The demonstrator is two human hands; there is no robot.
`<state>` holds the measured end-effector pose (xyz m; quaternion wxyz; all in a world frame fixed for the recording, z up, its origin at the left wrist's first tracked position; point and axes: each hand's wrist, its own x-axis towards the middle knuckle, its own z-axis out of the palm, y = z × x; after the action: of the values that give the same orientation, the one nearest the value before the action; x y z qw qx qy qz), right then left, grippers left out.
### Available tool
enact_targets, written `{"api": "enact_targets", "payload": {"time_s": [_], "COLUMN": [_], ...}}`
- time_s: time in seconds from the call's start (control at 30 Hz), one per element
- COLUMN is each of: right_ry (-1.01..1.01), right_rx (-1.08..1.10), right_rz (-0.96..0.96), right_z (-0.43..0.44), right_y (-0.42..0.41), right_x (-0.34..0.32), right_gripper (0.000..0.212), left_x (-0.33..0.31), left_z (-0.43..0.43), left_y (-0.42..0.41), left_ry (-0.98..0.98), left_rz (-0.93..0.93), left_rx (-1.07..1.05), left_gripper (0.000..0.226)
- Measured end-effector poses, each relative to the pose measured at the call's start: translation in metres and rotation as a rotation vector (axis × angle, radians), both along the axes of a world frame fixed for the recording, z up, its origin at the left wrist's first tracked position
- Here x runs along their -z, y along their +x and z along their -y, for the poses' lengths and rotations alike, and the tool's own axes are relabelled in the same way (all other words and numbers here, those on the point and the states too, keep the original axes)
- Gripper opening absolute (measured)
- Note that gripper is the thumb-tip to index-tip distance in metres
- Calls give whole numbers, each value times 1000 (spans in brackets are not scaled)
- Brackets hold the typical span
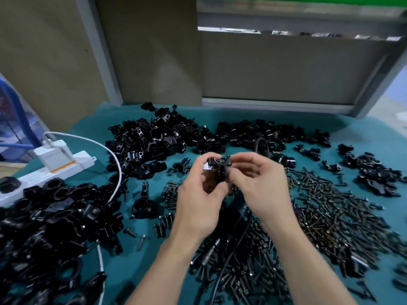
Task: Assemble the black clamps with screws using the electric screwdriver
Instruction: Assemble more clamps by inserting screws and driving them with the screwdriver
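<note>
Both hands are up over the teal worktop (264, 115), just left of the screw heap (330, 205). The left hand (198, 194) pinches a black clamp (217, 167), and the right hand (259, 186) curls its fingertips round the clamp's other side. The halves seem to be going together, so the holes want lining up squarely before any screw goes in. A dark corded tool (233, 216), likely the screwdriver, lies at the heap's left edge.

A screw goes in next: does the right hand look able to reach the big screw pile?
Probably yes, once it lets go: the right hand pinches the black clamp with the left hand, but the screw pile lies uncovered just beside it.
</note>
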<state>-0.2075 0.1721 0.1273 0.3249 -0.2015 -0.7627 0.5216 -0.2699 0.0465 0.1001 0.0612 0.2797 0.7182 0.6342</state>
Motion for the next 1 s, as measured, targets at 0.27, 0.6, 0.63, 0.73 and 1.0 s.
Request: {"api": "enact_targets", "payload": {"time_s": [0.27,0.6,0.63,0.73,1.0], "right_ry": [-7,-251,-208,-141,26], "right_rx": [-210,-393,-376,-365,-159], "right_rz": [23,49,61,73,151], "right_z": [17,-2,-1,2,10], "right_y": [6,10,9,10,9], "right_x": [18,16,17,18,17], "right_gripper": [15,24,24,28,45], "left_x": [-5,-7,-7,-5,4], "left_z": [3,5,4,2,-4], "left_y": [11,-5,-6,-5,-12], "left_ry": [-198,-63,-85,-38,114], "left_rz": [-406,17,2,66,80], "left_rx": [-266,388,371,325,204], "left_gripper": [46,84,81,68,39]}}
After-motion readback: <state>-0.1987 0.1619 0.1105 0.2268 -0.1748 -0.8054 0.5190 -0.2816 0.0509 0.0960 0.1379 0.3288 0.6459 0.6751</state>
